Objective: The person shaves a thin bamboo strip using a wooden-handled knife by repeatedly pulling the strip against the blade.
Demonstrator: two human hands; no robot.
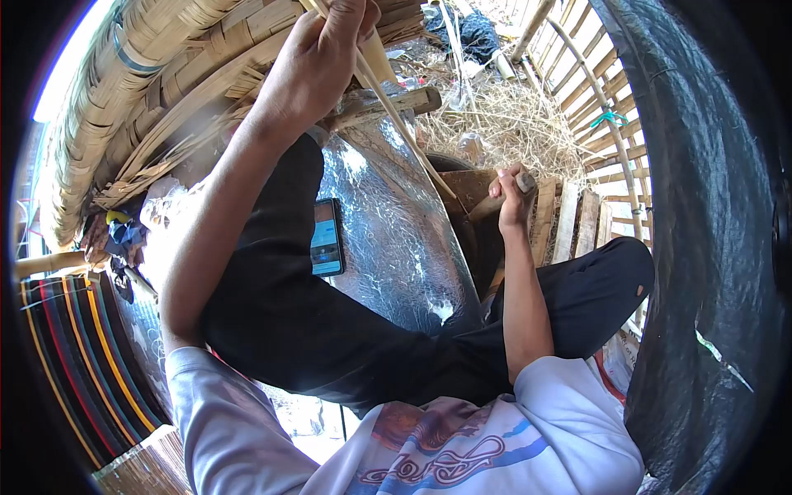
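Note:
My left hand [334, 33] is raised at the top of the view, closed around a long thin bamboo strip [394, 114]. The strip slants down to the right, towards my other hand. My right hand [515, 200] is closed on a wooden-handled tool [526, 182], whose rounded handle end shows above the fist. The tool's narrower part points left towards the strip's lower end; its working end is in shadow, and I cannot tell whether it touches the strip. Below the strip lies a shiny silver sheet [388, 206], with a phone [327, 237] on it beside my leg.
A large woven bamboo wall [91, 124] curves along the left. Straw [503, 124] covers the ground ahead, beside a bamboo slat fence [606, 107]. Wooden slats [567, 219] lie beyond my right knee. A dark plastic sheet [701, 206] hangs at the right; striped cloth [91, 363] is at lower left.

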